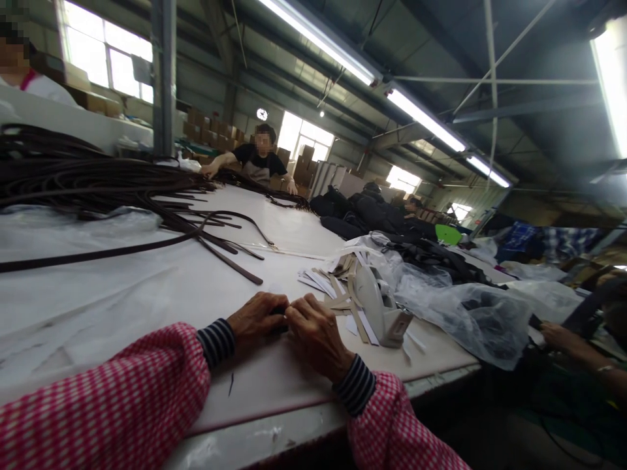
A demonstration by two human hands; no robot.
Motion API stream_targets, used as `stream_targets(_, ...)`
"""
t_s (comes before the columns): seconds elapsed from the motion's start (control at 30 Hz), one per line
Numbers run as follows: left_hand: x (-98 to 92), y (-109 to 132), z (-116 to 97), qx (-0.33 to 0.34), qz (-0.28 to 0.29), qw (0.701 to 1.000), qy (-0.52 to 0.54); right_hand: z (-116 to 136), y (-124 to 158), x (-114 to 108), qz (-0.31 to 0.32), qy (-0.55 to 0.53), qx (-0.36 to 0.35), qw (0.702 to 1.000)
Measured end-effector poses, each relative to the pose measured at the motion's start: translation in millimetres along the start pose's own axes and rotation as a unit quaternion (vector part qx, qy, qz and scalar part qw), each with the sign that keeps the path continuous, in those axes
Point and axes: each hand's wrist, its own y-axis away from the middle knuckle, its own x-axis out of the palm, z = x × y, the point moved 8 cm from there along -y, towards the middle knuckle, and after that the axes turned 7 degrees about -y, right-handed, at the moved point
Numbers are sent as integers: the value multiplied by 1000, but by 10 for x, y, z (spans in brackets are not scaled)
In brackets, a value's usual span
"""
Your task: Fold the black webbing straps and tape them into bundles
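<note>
My left hand (257, 316) and my right hand (316, 333) meet over the white tabletop (264, 385), fingertips close together. The fingers of both are bent and pressed inward. Something small and dark shows between them, mostly hidden, and I cannot make out its kind. Just right of my right hand stands a pale grey tape dispenser (375, 303). Beige and white strips (337, 290) lie loosely beside it. Beyond my left hand, the ends of long dark brown straps (235, 264) reach across the table.
A large heap of brown straps (73, 170) covers the far left. Clear plastic sheeting (455, 310) and black bags (372, 212) are piled at right. A co-worker (259, 156) leans over the far end; another person's hand (558, 336) is at the right edge. The table's front edge (313, 421) runs nearby.
</note>
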Motion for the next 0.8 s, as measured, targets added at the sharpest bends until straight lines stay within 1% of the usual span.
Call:
stream_targets(0.03, 4, 0, -2, 1, -1, 1000, 1, -18, -4, 3, -1, -7, -1, 1000)
stream_targets(0.07, 13, 4, -8, 2, -1, 1000, -1, -73, -16, -3, -7, -26, 13, 1000)
stream_targets(0.1, 25, 10, -19, 3, -1, 1000, -2, -166, -34, -10, -16, -58, 42, 997)
stream_targets(0.13, 39, 20, -32, 2, -2, 1000, -6, -293, -50, -12, -27, -103, 86, 991)
stream_targets(0.17, 55, 31, -44, 0, -3, 1000, -12, -440, -58, -1, -38, -154, 141, 977)
stream_targets(0.23, 84, 57, -58, -10, -8, 1000, -27, -694, -52, 66, -48, -248, 241, 937)
stream_targets(0.27, 93, 68, -56, -17, -12, 999, -33, -766, -50, 105, -47, -277, 271, 921)
stream_targets(0.3, 98, 76, -48, -23, -15, 999, -35, -800, -54, 131, -47, -288, 287, 912)
stream_targets(0.33, 97, 79, -34, -28, -18, 999, -33, -802, -62, 136, -53, -283, 292, 912)
stream_targets(0.37, 92, 78, -12, -33, -20, 999, -27, -772, -75, 125, -62, -267, 285, 919)
stream_targets(0.47, 50, 55, 89, -60, -24, 998, 5, -582, -121, 69, -92, -190, 233, 949)
stream_targets(0.57, 5, 37, 164, -90, -33, 995, 31, -463, -138, 86, -92, -138, 204, 965)
stream_targets(0.67, -12, 41, 153, -100, -53, 992, 53, -519, -120, 117, -93, -138, 216, 962)
stream_targets(0.8, 15, 52, 72, -83, -62, 989, 109, -616, -90, 102, -103, -152, 249, 951)
